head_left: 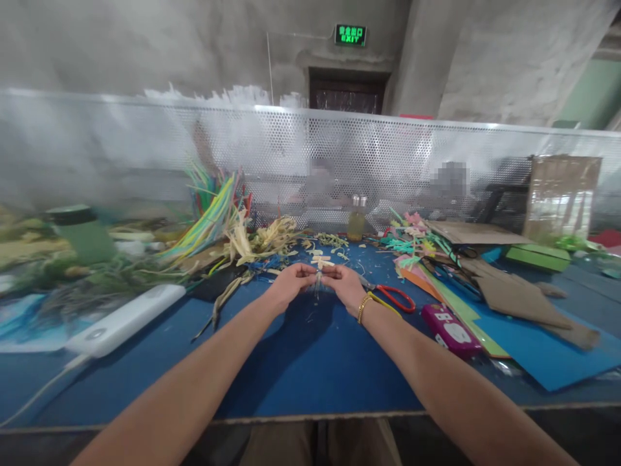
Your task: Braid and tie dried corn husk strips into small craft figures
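My left hand (292, 286) and my right hand (346, 287) meet above the middle of the blue table, fingertips pinched close together. Between them is a small bundle of thin pale strands (318, 279), its ends hanging below the fingers. It is too small and blurred to tell its exact kind. Just beyond the fingertips lie short pale yellow strips (321, 259). Red-handled scissors (396, 297) rest beside my right hand, which wears a gold bracelet at the wrist.
A white power strip (127, 321) with a cable lies left, near dried husks (242, 239) and coloured stems (213, 210). At right are a purple packet (450, 330), blue paper (533, 349) and cardboard pieces (519, 298). A jar (356, 223) stands before the perforated metal partition (272, 149).
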`<action>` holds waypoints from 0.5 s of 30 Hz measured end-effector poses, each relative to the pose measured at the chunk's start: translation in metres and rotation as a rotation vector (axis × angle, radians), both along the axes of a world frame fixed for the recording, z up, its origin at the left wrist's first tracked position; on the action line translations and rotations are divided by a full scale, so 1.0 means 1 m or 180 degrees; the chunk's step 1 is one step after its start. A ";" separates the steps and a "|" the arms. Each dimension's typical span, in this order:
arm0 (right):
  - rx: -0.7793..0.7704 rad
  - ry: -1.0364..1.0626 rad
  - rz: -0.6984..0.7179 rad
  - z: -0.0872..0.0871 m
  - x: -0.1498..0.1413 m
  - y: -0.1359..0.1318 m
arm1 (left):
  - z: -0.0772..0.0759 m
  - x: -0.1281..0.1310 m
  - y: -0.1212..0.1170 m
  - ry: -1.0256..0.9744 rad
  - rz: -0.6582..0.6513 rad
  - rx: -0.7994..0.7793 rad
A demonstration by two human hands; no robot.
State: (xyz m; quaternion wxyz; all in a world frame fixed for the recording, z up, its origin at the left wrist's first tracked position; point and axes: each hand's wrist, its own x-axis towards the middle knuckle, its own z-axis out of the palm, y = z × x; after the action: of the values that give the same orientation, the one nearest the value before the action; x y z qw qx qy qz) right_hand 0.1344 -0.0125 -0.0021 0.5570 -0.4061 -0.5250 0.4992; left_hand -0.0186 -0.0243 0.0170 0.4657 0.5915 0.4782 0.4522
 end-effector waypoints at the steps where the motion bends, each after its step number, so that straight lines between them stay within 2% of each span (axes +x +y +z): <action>1: 0.0003 0.0007 0.0001 0.000 0.000 0.000 | 0.000 -0.001 0.000 -0.0048 0.0003 -0.0035; 5: -0.0042 -0.0057 -0.0062 0.003 0.000 -0.002 | 0.005 -0.004 -0.004 -0.0091 -0.0064 -0.0115; 10: -0.0107 0.0000 -0.0046 0.008 -0.001 -0.006 | 0.010 -0.003 -0.011 0.0163 -0.0257 -0.0273; 15: -0.0098 -0.0145 0.0024 0.007 -0.001 -0.007 | 0.011 -0.002 -0.011 0.0265 -0.0041 -0.0107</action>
State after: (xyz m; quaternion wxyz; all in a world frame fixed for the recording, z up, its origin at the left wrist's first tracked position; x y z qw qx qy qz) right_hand 0.1337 -0.0196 0.0050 0.5367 -0.4239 -0.5313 0.5000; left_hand -0.0208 -0.0348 0.0275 0.4582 0.6050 0.5009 0.4161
